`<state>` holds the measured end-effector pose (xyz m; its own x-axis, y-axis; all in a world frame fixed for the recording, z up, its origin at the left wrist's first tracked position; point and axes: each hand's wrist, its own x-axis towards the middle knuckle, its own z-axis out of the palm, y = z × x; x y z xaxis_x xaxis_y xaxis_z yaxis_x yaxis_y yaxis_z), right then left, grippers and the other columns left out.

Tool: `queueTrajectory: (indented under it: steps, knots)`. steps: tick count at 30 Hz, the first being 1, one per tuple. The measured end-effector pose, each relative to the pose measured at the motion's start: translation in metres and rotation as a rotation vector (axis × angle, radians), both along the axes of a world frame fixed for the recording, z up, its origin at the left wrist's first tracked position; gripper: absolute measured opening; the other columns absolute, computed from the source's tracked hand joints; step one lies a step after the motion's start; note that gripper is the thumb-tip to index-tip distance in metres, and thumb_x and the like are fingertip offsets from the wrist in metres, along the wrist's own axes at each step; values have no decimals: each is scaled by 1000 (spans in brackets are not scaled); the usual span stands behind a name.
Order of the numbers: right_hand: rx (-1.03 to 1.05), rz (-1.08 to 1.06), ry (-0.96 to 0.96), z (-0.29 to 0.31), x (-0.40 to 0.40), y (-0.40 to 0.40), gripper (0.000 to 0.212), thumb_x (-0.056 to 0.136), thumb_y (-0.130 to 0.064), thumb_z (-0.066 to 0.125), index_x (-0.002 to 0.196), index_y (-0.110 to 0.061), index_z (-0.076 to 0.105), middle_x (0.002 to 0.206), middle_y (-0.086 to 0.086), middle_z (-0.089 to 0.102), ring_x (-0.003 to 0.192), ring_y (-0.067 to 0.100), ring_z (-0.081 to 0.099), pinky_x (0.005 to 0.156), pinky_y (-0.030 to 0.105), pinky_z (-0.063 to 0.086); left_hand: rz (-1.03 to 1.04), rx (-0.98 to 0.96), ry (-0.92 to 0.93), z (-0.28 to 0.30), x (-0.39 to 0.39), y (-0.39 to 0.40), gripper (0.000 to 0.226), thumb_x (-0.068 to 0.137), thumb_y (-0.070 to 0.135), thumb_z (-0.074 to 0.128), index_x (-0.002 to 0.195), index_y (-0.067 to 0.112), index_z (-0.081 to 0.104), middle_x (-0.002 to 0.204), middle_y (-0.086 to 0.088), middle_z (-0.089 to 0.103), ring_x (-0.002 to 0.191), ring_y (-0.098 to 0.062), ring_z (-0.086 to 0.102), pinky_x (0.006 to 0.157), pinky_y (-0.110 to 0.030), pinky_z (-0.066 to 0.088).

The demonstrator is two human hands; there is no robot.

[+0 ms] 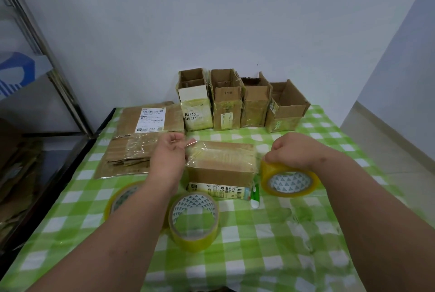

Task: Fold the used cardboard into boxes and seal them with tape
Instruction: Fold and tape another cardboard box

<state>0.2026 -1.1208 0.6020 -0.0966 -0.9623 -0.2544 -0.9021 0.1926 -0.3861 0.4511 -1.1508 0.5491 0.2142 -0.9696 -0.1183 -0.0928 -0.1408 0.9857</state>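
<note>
I'm stretching clear tape left-right across the brown cardboard box (220, 164): left hand (168, 152) pinching the tape's free end, right hand (290, 150) gripping the yellowish tape roll (289, 180).

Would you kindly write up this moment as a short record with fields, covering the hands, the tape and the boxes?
left hand: left hand pinches the loose tape end at the box's left edge
right hand: right hand grips the tape roll, held just right of the box
box in work: box lies on its side on the checked tablecloth, tape stretched across its top
spare rolls: two spare rolls near the left forearm
finished boxes: four open boxes stand in a row by the wall
flat cardboard: flat stack at left
</note>
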Motion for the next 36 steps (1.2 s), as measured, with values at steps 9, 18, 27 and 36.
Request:
queueTrajectory:
  steps: [9, 18, 27, 36]
  knots:
    - [-38, -2, 86, -5, 5, -2, 41, 86, -48, 64, 77, -8, 66, 77, 3, 62, 81, 21, 60, 73, 34, 48, 17, -2, -218, -4, 2, 3, 25, 88, -6, 55, 79, 17, 54, 84, -1, 59, 73, -16, 52, 62, -27, 42]
    - [-42, 14, 150, -6, 7, -4, 43, 86, -53, 60, 81, -11, 69, 83, 4, 65, 83, 20, 61, 76, 35, 51, -155, 96, -389, 6, 7, 5, 25, 98, 10, 48, 79, 12, 65, 85, -3, 65, 79, -21, 57, 73, -37, 49]
    - [-24, -23, 234, -6, 11, -6, 44, 81, -62, 61, 74, -19, 65, 81, -3, 63, 82, 19, 61, 80, 36, 52, -344, -29, -1001, 29, -12, 3, 69, 99, 30, 52, 157, 27, 14, 164, 2, 14, 149, -30, 15, 120, -48, 20]
    - [-77, -73, 148, -14, 7, -2, 44, 84, -60, 55, 78, -18, 62, 81, -3, 59, 83, 21, 58, 79, 36, 48, -709, -20, -1307, 12, -35, 5, 86, 91, 75, 17, 156, 26, -9, 164, 3, -12, 151, -21, -15, 124, -47, 4]
